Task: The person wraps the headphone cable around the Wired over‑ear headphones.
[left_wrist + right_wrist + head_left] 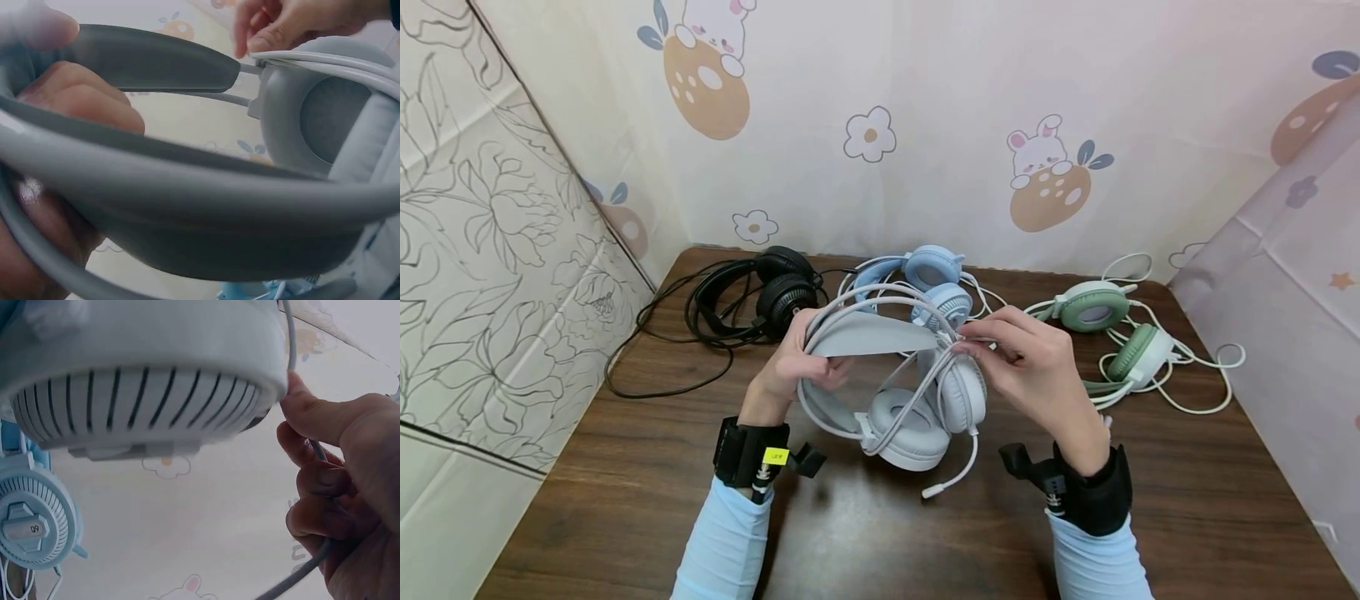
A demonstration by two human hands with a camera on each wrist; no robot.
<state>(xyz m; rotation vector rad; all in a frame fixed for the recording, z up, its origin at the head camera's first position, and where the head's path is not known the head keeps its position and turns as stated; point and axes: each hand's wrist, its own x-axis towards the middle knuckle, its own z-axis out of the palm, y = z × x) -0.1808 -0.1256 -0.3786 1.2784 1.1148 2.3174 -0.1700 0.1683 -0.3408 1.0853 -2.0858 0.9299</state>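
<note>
A white-and-grey headset (912,440) with padded ear cups and a boom microphone (953,479) is held up off the table. My left hand (793,358) grips its headband (872,335) on the left side, fingers curled round it in the left wrist view. My right hand (1030,362) pinches the headset's cable (297,575) beside the upper ear cup (281,119). In the right wrist view the cable runs through the curled fingers, next to the slotted outer face of the ear cup (156,403). Strands of cable run across both ear cups.
Black headphones (786,300) with a loose cable lie at the back left. Light blue headphones (932,267) lie behind the held headset. Green-and-white headphones (1093,308) with looped cables lie at the right. Patterned cloth walls (940,192) bound the brown wooden table (880,542).
</note>
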